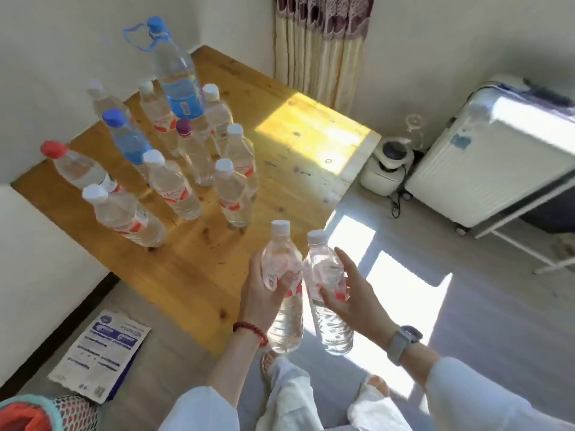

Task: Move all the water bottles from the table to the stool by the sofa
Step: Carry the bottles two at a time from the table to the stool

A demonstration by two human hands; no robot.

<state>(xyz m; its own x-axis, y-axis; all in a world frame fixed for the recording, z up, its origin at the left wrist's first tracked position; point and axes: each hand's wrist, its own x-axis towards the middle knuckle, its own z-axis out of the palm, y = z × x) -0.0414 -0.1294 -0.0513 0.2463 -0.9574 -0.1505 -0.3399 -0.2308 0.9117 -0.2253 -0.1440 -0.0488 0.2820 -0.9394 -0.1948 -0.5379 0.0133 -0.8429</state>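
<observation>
Two clear bottles held off the tabletop (193, 275), past its near corner, over the floor. Left hand (261, 293) wrapped round the label band of the left bottle (283, 287), fingers (284, 283) curled across the front. Right hand (348, 293) cupping the right bottle (326, 290) from its 3 o'clock side, fingers spread, thumb pressing the label. Long axes near upright, white caps toward 12 o'clock, bodies touching at mid-height. Stool and sofa out of view, so probably a turn away needed. Roughly a dozen bottles (174, 185) standing at 10 to 11 o'clock on glossy knotted pine. Thin ribbed plastic, likely slick and crushable.
</observation>
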